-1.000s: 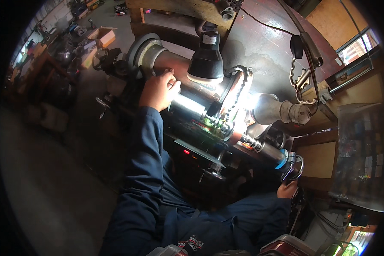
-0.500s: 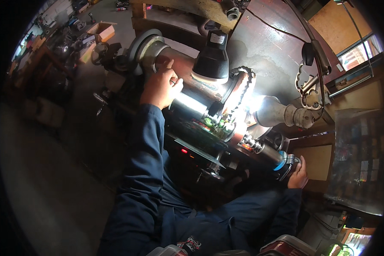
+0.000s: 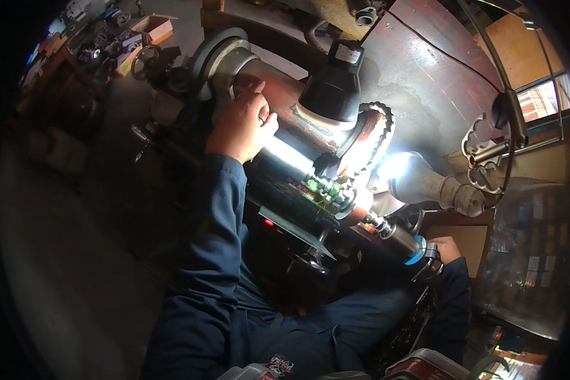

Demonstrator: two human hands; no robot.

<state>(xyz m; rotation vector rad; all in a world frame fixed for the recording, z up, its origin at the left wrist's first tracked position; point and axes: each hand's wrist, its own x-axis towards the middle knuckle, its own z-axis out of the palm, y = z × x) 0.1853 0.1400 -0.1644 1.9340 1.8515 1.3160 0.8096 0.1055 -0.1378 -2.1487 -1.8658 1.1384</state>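
Observation:
A machine with a reddish-brown cylinder point(image 3: 272, 88) lies slantwise before me. My left hand point(image 3: 244, 123) rests against its near side, index finger stretched along the cylinder and the other fingers curled. What those fingers hold, if anything, is hidden. Below them runs a shiny metal bar point(image 3: 285, 155), leading to a brightly lit shaft point(image 3: 377, 223). On the right, my right hand point(image 3: 448, 250) is closed on a metal end fitting point(image 3: 430, 253), beside a blue ring point(image 3: 417, 250). Its fingers are partly hidden behind the fitting.
A black lamp point(image 3: 331, 88) hangs over the cylinder. A bright bulb point(image 3: 396, 168) glows near the shaft, close to a toothed, chain-like ring point(image 3: 386, 126). A metal plate point(image 3: 297, 231) juts out below the machine. At far left stand a handwheel point(image 3: 147, 62) and a cardboard box point(image 3: 152, 30).
The view has shifted slightly. My right hand has moved round the end fitting, from its outer side to higher up behind it, and the fitting looks turned. My left hand keeps its place.

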